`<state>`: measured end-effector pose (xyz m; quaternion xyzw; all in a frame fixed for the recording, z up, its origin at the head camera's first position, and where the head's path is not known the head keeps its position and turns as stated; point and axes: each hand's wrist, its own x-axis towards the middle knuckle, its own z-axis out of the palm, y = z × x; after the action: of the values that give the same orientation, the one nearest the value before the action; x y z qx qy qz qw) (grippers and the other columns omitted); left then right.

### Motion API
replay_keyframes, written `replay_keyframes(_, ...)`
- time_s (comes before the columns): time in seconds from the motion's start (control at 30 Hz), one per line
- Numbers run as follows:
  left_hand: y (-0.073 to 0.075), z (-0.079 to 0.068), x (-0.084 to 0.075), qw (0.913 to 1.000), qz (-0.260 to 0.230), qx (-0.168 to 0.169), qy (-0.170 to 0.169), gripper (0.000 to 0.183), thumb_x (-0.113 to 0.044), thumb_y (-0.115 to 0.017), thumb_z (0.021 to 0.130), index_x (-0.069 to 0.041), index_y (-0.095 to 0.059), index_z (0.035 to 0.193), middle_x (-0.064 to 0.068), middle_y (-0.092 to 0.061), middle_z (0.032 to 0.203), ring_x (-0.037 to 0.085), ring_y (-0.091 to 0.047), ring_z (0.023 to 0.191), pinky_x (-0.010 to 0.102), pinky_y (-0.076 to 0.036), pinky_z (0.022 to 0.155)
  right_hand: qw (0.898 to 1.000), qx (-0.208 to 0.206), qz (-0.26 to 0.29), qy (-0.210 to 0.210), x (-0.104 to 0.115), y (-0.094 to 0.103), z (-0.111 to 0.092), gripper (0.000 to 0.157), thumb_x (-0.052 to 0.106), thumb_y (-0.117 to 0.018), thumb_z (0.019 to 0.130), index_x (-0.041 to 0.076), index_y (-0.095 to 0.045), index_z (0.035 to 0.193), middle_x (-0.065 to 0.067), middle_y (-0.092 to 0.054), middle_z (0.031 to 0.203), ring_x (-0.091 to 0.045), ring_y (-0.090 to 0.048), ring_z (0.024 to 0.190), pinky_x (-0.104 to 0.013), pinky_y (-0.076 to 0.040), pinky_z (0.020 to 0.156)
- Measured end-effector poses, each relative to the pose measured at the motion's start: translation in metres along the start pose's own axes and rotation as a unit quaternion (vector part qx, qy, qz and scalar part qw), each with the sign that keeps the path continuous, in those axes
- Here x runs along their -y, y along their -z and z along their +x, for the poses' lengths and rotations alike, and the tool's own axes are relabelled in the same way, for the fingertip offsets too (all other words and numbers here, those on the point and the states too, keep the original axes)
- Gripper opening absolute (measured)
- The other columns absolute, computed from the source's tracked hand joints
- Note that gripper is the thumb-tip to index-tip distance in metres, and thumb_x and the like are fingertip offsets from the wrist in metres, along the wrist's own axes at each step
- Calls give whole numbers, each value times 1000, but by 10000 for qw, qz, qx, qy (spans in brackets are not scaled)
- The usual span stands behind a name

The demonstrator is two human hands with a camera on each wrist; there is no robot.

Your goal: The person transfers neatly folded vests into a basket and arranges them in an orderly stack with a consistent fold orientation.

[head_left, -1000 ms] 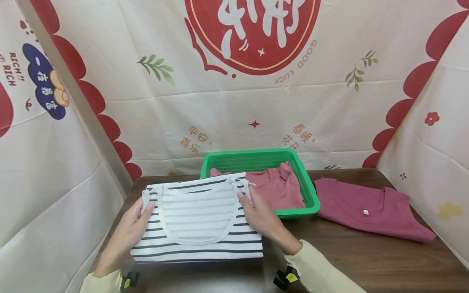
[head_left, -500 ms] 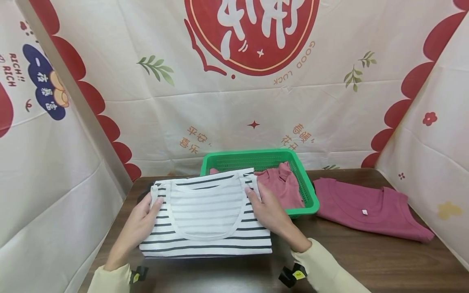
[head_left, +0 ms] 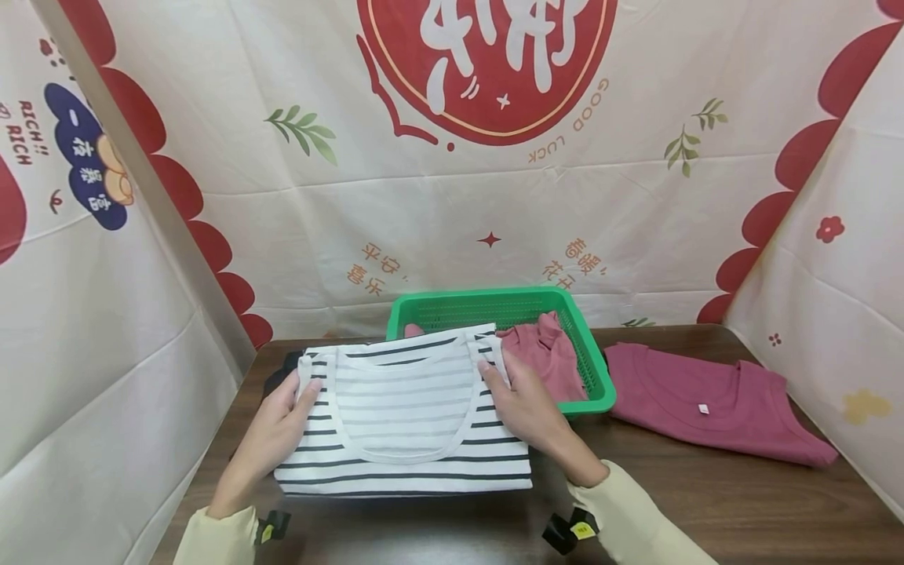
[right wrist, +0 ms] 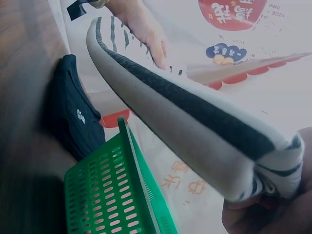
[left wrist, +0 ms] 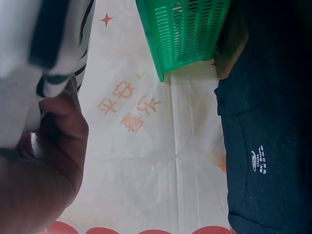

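Observation:
Both hands hold up a folded striped shirt [head_left: 402,416], white with black stripes and a wide round neckline facing up. My left hand [head_left: 274,428] grips its left edge, thumb on top. The opposite edge is gripped by my right hand [head_left: 528,408], also with the thumb on top. In the right wrist view the folded striped shirt [right wrist: 195,117] appears edge-on, its layers bunched at that hand. Below it on the table lies a folded dark shirt [left wrist: 268,161] with small white print at the neck, mostly hidden in the head view.
Behind the striped shirt stands a green basket [head_left: 600,388] with a pink garment [head_left: 551,365] inside. A folded magenta shirt [head_left: 713,408] lies to the right on the brown wooden table [head_left: 657,486]. Printed cloth walls [head_left: 452,212] enclose the back and sides.
Both hands have carried the striped shirt to the right and slightly toward the back. More of the dark shirt shows past its left edge. The basket and magenta shirt stay put.

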<state>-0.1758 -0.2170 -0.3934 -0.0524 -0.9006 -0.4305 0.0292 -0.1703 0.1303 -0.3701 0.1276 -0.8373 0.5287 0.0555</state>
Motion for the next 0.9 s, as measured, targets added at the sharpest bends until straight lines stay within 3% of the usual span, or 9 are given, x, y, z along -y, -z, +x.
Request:
replay_keyframes(0.2, -1, 1, -4, 9999, 44, 0, -104, 57, -45, -45, 104, -12, -36, 151, 10, -63, 116, 20, -57, 95, 28, -47, 75, 10000, 14, 8, -51, -1, 3, 0, 41, 32, -49, 105, 23, -48, 144, 1, -62, 131, -15, -56, 119, -47, -42, 106)
replay_keyframes(0.37, -5, 5, -6, 9997, -1, 41, -229, 53, -41, -46, 104, -11, -40, 147, 9, -63, 105, 19, -57, 90, 29, -47, 73, 10000, 22, -34, -63, -2, 7, 0, 43, 31, -49, 105, 22, -46, 147, 0, -60, 135, -16, -55, 122, -48, -41, 107)
replay_keyframes(0.53, -10, 13, -6, 9994, -97, 126, -319, 54, -41, -45, 105, -10, -39, 149, 9, -63, 107, 19, -58, 89, 29, -47, 73, 10000, -7, -53, 33, -3, 12, 2, 43, 28, -49, 105, 20, -46, 147, 0, -62, 132, -16, -58, 116, -48, -43, 105)
replay_keyframes(0.63, -14, 17, -7, 9992, -196, 242, -247, 56, -42, -45, 105, -12, -36, 151, 9, -63, 110, 20, -58, 90, 31, -48, 74, 9999, -51, -139, 17, -4, 16, 3, 43, 29, -49, 105, 18, -47, 146, -2, -64, 129, -17, -59, 113, -47, -44, 102)
replay_keyframes(0.9, -25, 33, -13, 9970, -549, 537, -61, 51, -43, -47, 104, -17, -40, 147, 9, -62, 100, 21, -62, 81, 32, -51, 69, 9980, -237, -568, 111, -13, 28, 7, 42, 27, -50, 105, 12, -50, 144, -6, -64, 129, -18, -58, 111, -47, -46, 100)
